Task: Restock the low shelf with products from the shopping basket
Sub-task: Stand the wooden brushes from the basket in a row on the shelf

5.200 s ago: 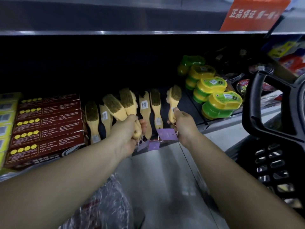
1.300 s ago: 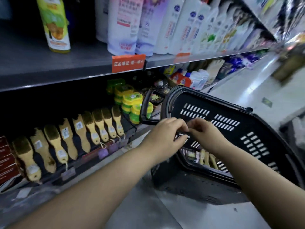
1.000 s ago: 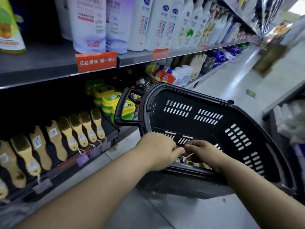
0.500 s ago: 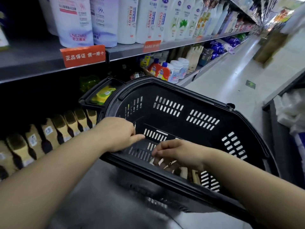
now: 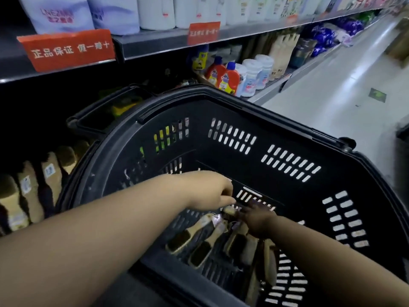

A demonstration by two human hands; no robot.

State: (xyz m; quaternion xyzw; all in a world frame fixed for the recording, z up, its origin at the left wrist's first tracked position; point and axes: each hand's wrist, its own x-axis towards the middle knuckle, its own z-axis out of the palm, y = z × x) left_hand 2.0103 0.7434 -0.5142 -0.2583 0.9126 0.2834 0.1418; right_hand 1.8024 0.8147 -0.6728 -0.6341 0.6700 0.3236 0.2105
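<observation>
Head view. Item: wooden brushes (image 5: 183, 237) with pale handles, dark bristle pads, and small tags tied at the handle ends. Several lie loose and side by side on the bottom of the black slotted shopping basket (image 5: 287, 173), bristle ends toward the camera. The basket is tipped toward the camera, with its handle (image 5: 88, 120) folded out at the far-left rim, and it stands just in front of the low shelf (image 5: 269, 90). At the left of the low shelf is a row of matching shelved brushes (image 5: 28, 191), each with a white sticker; red-capped bottles (image 5: 230, 78) and white tubs stand farther right. The left hand (image 5: 210, 192) is inside the basket, fingers curled down over the brushes' handle ends. The right hand (image 5: 257, 220), in shadow, is just beside it, over the same handle ends. Whether either hand actually grips a brush cannot be told.
</observation>
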